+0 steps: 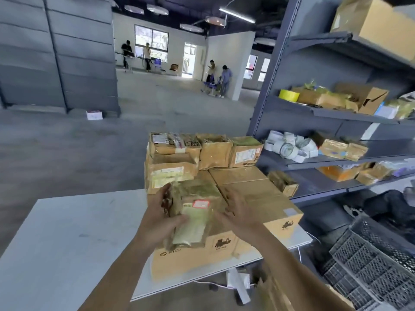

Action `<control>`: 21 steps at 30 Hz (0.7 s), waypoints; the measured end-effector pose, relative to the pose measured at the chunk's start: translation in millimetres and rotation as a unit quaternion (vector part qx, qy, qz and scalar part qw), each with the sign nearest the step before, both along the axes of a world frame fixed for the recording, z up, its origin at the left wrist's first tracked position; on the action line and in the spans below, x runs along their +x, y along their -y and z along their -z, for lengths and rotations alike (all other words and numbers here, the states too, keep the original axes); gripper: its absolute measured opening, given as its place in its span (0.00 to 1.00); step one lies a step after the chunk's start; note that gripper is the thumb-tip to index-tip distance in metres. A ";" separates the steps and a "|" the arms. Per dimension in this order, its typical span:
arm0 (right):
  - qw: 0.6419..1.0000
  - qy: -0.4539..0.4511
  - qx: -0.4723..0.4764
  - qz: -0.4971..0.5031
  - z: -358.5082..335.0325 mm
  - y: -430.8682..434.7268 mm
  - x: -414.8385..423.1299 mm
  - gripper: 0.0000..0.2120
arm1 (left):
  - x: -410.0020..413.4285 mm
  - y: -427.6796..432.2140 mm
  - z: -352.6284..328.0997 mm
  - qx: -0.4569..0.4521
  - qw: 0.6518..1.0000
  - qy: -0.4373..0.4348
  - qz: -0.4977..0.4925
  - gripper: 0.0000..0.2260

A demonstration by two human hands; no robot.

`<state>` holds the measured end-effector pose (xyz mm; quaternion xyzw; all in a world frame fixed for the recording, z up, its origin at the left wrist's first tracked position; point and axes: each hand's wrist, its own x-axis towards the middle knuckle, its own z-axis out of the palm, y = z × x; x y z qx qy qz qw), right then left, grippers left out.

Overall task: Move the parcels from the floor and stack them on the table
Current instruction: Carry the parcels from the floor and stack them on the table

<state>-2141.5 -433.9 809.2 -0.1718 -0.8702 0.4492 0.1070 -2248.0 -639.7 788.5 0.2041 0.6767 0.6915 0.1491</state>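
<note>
The left hand [161,217] is clamped on the small flat parcel wrapped in yellowish glossy tape [195,212], with the thumb on top and the fingers round its left edge. The right hand [238,212] is spread apart with straight fingers at the parcel's 3 o'clock edge (I cannot tell whether it touches). The parcel is just above the large brown cardboard box [253,198] lying on the white surface [67,232], and the pile of taped brown parcels [175,158] stands at its 12 o'clock.

To do this step well, I would lower the parcel flat and slide it toward 12 o'clock against the pile, so that nothing overhangs at 6 o'clock. The right hand should steady the free side before the left lets go, because the glossy wrap probably slips.

The parcel carries a red-framed label, too blurred to read. On the box front, at 7 o'clock from the parcel, there are letters that look like "PICO". The black stamps beside them and the white labels on the pile are unreadable.
</note>
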 end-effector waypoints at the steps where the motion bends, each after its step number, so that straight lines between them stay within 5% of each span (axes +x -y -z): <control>1: 1.000 -0.009 0.017 -0.011 -4.3 -6.6 -11.2 0.41 | -6.1 -7.8 0.1 -0.027 0.999 -0.025 0.005 0.41; 5: 0.985 -0.020 0.141 -0.093 -25.3 -28.5 -45.5 0.38 | -26.4 -44.7 -7.9 -0.101 0.987 -0.122 0.006 0.40; 9: 0.958 0.024 0.230 -0.169 -34.6 -59.2 -79.0 0.45 | -45.7 -96.1 -15.6 -0.176 0.946 -0.273 0.016 0.29; 12: 0.949 0.060 0.261 -0.165 -34.0 -100.9 -105.1 0.48 | -61.2 -138.1 -13.0 -0.242 0.915 -0.322 0.014 0.36; 21: 0.984 0.097 0.027 -0.147 0.7 -260.2 -169.3 0.44 | -121.8 -219.0 -16.8 -0.393 0.880 -0.265 -0.034 0.37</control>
